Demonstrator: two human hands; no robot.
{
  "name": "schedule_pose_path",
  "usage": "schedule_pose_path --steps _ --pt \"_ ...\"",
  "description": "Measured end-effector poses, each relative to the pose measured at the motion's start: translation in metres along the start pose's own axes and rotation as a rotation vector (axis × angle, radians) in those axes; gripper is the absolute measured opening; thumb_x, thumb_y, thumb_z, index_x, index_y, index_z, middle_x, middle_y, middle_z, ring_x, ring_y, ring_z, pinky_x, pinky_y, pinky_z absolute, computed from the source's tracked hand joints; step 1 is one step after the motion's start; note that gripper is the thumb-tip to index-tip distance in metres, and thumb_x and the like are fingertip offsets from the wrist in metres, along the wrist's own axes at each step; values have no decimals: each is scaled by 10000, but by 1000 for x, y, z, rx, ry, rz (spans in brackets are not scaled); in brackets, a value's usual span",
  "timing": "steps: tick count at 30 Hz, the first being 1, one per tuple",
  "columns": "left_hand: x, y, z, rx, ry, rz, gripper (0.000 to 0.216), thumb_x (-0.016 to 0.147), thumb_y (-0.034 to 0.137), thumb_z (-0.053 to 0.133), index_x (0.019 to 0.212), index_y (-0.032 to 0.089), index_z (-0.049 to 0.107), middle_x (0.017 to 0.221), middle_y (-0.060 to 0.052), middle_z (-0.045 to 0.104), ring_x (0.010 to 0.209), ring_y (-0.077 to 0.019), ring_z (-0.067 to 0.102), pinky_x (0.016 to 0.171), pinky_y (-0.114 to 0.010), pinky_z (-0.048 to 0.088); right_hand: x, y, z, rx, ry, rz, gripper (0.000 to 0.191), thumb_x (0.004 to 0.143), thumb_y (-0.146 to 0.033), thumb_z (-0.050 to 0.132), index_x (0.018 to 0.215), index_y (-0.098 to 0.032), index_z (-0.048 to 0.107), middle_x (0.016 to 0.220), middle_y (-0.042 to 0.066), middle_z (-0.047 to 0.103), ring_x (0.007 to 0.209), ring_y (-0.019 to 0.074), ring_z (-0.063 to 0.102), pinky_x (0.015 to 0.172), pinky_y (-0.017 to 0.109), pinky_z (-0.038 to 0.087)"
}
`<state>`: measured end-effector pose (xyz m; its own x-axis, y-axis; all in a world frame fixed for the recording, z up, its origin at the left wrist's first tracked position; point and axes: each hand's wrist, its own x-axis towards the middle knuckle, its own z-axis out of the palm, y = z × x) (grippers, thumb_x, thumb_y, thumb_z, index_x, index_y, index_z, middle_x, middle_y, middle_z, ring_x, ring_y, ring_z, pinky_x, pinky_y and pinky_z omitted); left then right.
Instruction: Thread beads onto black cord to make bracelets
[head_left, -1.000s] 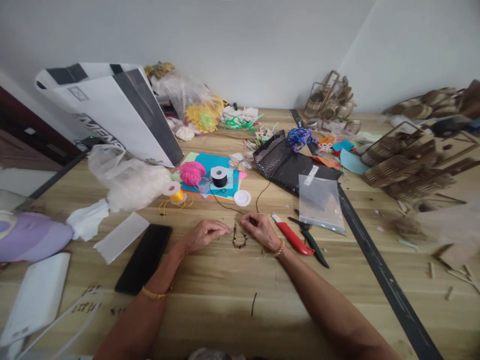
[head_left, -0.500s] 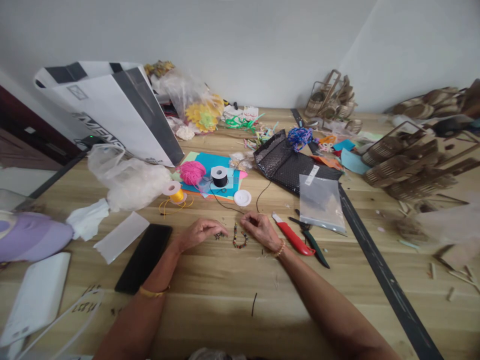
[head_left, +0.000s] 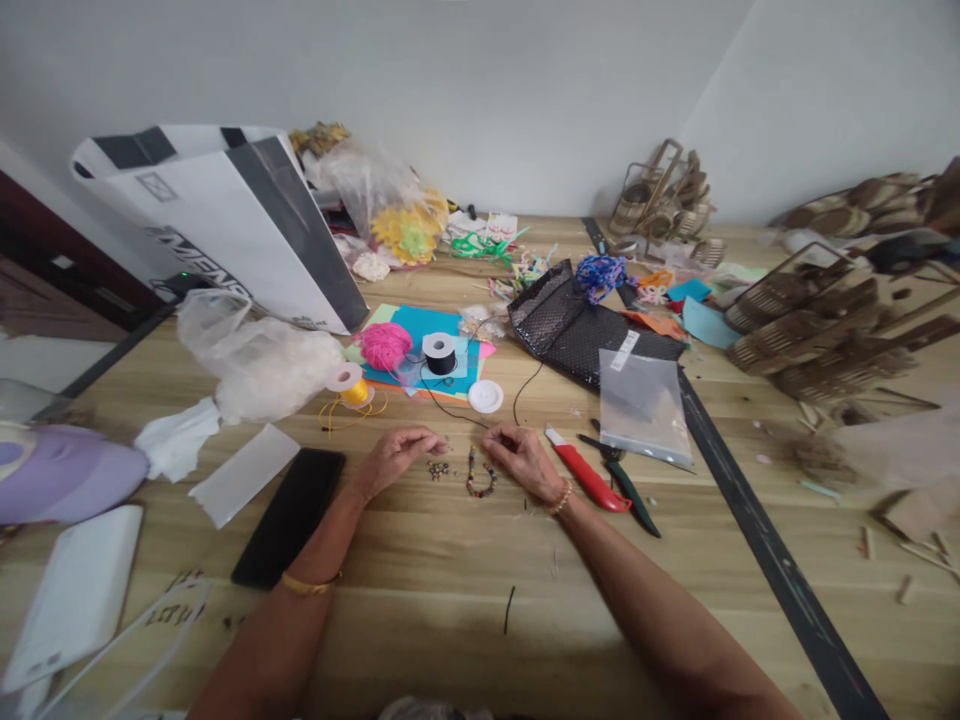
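Observation:
My right hand (head_left: 525, 460) pinches the black cord (head_left: 453, 411) that runs from a white spool of black cord (head_left: 439, 355). Below its fingertips a string of small multicoloured beads (head_left: 481, 489) hangs in a U shape on the table. My left hand (head_left: 401, 455) is just left of it, thumb and forefinger pressed together. Whatever those fingertips hold is too small to make out. Under them lies a little pile of loose beads (head_left: 438, 470). A white round dish-like disc (head_left: 486, 396) sits just beyond my right hand.
A red-handled cutter (head_left: 591, 475) and dark green-handled pliers (head_left: 630, 490) lie right of my right hand, near a clear zip bag (head_left: 645, 405). A black phone (head_left: 289, 515) lies by my left forearm. Yellow thread (head_left: 352, 388) and pink yarn (head_left: 385, 346) stand behind.
My left hand has lifted away from the loose beads, moving slightly up and back, so the pile now shows. The right hand stays in place at the cord.

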<state>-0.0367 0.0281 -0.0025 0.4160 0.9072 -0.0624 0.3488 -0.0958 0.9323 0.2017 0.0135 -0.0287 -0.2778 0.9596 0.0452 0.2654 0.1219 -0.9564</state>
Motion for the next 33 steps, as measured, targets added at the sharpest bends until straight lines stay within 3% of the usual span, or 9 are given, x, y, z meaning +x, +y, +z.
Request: schedule_pose_path --steps 4,11,24,33 --pt "0 -3 -2 141 74 39 193 788 347 623 793 180 718 836 -49 733 810 -190 655 779 -287 504 0 2 0 9 8 9 312 854 -456 523 754 -166 578 612 -17 492 547 107 396 505 229 321" --pt "-3 -3 -9 282 -84 10 122 741 263 652 781 168 719 730 -36 669 642 -144 590 605 -232 461 0 4 2 15 18 6 285 870 -421 510 768 -160 567 623 -14 500 546 104 403 501 227 318" --pt "-3 -3 -11 491 -141 36 95 778 193 605 767 164 695 735 -26 624 665 -138 573 628 -230 429 0 5 2 7 30 1 282 859 -418 516 762 -160 574 625 -16 507 551 104 409 511 222 331" --pt "-2 -2 -9 517 -135 28 93 781 207 612 737 158 677 730 -17 615 662 -136 560 626 -239 415 -1 2 3 -21 45 4 256 871 -389 505 771 -165 581 608 -19 507 534 108 415 496 225 328"
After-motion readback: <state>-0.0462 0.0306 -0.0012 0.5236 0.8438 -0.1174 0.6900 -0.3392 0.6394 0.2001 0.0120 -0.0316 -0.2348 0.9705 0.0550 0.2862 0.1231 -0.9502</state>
